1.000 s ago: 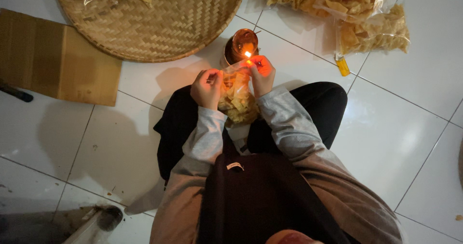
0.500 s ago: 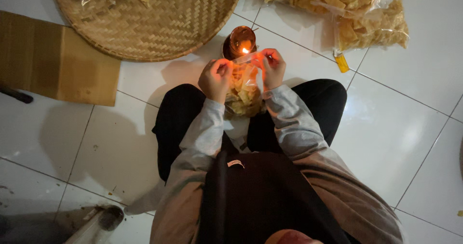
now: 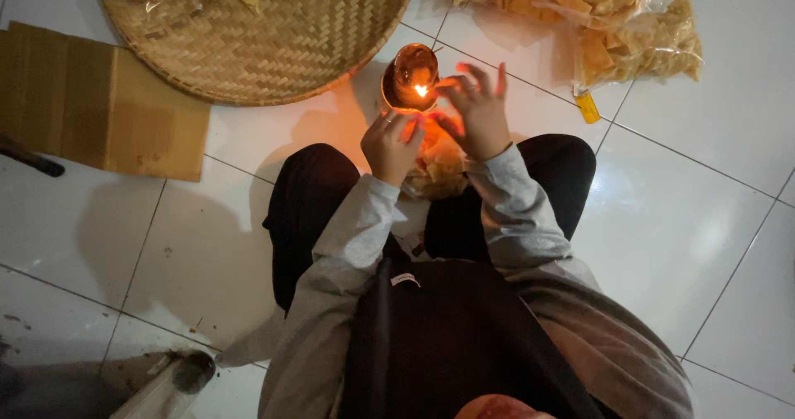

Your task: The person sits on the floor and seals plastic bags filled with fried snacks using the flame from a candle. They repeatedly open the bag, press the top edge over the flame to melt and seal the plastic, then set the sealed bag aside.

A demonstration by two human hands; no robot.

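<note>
I sit cross-legged on a white tiled floor. A small clear plastic bag of yellow chips (image 3: pixel 437 164) rests in my lap between my hands. My left hand (image 3: pixel 391 144) pinches the bag's top edge on the left. My right hand (image 3: pixel 474 114) holds the top on the right with several fingers spread upward. Both hands hold the bag's top close to the flame of a small oil lamp (image 3: pixel 414 76), a brown bowl-shaped burner on the floor just ahead of my knees. The bag's sealed edge is hidden behind my fingers.
A large round woven bamboo tray (image 3: pixel 265 30) lies at the upper left with some chip bags on its far edge. Flat cardboard (image 3: pixel 91 100) lies at the left. Filled chip bags (image 3: pixel 613 21) are piled at the upper right, with a yellow lighter (image 3: pixel 587 107) beside them.
My hands carried the bag's top from in front of the lamp to right beside the flame. My right fingers have spread open upward.
</note>
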